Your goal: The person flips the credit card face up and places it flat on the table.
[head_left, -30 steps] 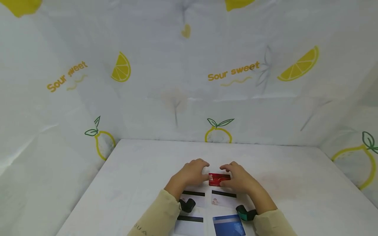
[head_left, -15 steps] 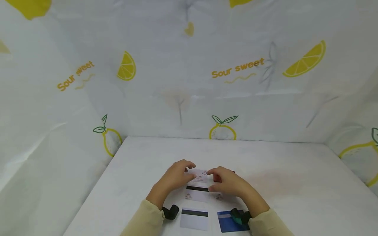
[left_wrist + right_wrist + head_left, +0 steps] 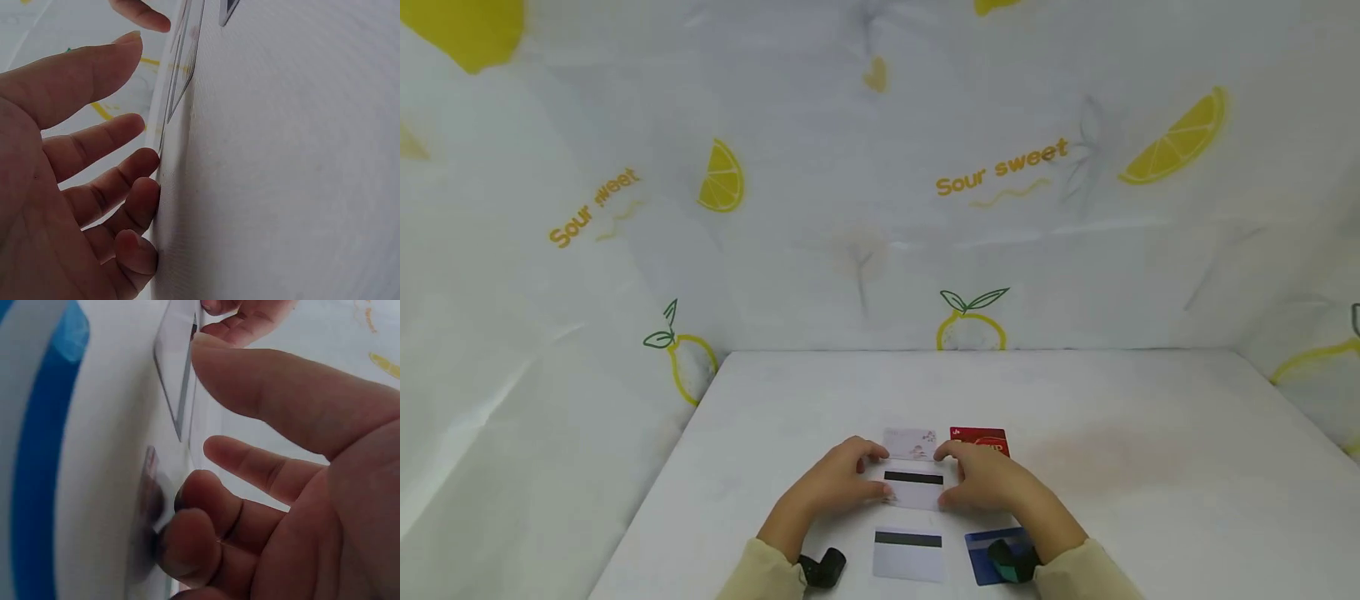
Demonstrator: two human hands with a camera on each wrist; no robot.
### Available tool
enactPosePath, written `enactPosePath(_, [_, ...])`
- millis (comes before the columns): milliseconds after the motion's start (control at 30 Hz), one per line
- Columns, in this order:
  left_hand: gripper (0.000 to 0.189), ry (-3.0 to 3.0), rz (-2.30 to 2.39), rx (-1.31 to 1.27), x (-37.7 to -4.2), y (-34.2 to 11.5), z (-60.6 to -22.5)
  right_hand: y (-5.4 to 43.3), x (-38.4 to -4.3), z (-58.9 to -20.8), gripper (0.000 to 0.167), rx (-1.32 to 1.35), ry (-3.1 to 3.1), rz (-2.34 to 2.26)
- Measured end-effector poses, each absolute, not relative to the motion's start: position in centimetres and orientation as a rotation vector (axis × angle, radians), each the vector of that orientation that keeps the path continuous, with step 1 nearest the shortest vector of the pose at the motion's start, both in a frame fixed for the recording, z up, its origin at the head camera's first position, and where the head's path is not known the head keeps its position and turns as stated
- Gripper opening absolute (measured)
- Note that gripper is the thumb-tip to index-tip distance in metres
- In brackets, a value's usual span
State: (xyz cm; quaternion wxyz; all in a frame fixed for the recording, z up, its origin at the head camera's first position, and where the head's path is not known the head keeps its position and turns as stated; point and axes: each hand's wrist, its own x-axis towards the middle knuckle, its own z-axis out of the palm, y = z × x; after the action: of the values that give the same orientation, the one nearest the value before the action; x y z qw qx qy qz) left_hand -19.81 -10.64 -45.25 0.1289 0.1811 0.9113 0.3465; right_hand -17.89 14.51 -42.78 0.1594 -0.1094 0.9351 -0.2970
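Note:
A white card with a black stripe [image 3: 913, 492] lies flat between my hands in the head view. My left hand [image 3: 837, 482] is at its left edge, thumb tip at or over the edge, fingers loosely bent. At the right edge is my right hand [image 3: 988, 477], likewise loosely bent; whether its thumb touches the card cannot be told. In the left wrist view, fingertips of the left hand [image 3: 94, 169] rest on the table. Another card [image 3: 145, 519] lies by the fingertips of the right hand in the right wrist view. The right hand hides that card in the head view.
Behind lie a pale patterned card [image 3: 910, 442] and a red card [image 3: 977, 434], partly covered by the right hand. Nearer are another striped white card [image 3: 908, 560] and a blue card [image 3: 981, 554], partly under a black wrist strap [image 3: 1013, 562]. White table [image 3: 1120, 500] surrounds them.
My hands leave the red card, which lies at the back right. They come nearer and closer together, ending on either side of the middle striped white card. The head view shifts slightly.

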Motion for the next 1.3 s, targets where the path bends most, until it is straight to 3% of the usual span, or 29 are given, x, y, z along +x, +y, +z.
enactPosePath(700, [0.051, 2.776, 0.725, 0.625, -19.1, -9.9, -45.5, 14.0, -18.2, -44.0, 0.065, -0.311, 2.702, -0.728])
enactPosePath(1300, [0.037, 2.699, 0.803, 0.524, -19.5, -9.7, -45.4, 13.2, -18.4, -43.5, 0.054, -0.262, 2.668, -0.778])
